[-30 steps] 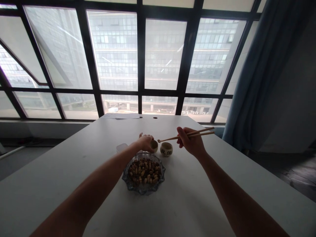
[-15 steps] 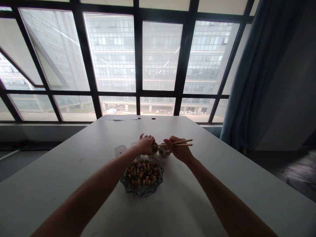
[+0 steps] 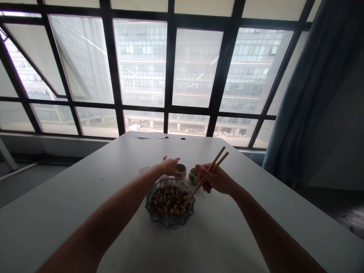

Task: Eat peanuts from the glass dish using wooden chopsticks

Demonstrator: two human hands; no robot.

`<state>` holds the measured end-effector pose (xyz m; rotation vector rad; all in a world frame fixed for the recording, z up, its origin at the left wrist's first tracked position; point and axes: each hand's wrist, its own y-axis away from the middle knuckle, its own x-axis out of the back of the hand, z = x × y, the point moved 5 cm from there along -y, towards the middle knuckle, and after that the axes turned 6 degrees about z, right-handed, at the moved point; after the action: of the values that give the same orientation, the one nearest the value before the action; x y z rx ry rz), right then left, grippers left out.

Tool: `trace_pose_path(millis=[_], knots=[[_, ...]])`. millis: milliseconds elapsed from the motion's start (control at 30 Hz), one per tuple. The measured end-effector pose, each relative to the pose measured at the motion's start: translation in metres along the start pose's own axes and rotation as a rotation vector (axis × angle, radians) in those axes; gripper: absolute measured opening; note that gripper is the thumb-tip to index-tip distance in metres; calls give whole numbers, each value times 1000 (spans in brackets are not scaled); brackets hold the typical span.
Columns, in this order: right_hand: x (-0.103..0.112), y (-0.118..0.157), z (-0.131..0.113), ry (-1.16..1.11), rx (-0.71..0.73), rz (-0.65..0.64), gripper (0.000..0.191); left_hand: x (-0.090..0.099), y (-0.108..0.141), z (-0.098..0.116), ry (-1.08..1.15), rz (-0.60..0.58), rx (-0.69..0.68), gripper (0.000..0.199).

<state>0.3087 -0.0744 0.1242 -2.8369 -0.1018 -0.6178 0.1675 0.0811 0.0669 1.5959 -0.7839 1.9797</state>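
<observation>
Since the frame half a second ago, the chopsticks (image 3: 199, 185) have swung from pointing left across the cups to slanting down toward the near left, their tips now at the right side of the glass bowl (image 3: 170, 223). The left cup (image 3: 181, 169), tipped to the right then, now appears upright.

The right hand (image 3: 216, 179) is closed on the chopsticks well above the tips, the back ends rising past the thumb. The sticks look light, stiff and probably smooth; holding them around the upper half, as here, should leave the tips free to pinch.

The nuts (image 3: 167, 199) look light, hard and rounded, likely to roll or slip between the sticks, so a grip around the middle of one seems safest. They lie in the bowl, to the near left of the right hand and on the near side of the left hand (image 3: 170, 167).

That hand has its fingers spread at the left cup's left side, the thumb across its near side; whether it grips the cup I cannot tell. The right cup (image 3: 193, 176) stands just beyond the right hand's fingers, partly hidden. The cups look rigid and perhaps breakable, best steadied around the body.
</observation>
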Motion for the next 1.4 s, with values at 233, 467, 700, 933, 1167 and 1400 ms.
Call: trace_pose_path(millis=[233,467,700,933,1167,1400], knots=[[-38,-2,13,7,4,-171,50,28,59,-46,-9,415,-6,66],[-31,-8,16,-41,48,101,57,23,121,-89,93,763,78,43],[-38,-8,18,-74,30,2,55,-11,146,-101,158,831,108,48],[-37,4,0,-49,39,-11,53,-23,144,-103,194,787,118,56],[-61,18,-8,-21,28,-277,50,-26,143,-103,214,753,124,59],[-48,9,-8,63,172,-60,51,-26,142,-101,212,703,131,62]])
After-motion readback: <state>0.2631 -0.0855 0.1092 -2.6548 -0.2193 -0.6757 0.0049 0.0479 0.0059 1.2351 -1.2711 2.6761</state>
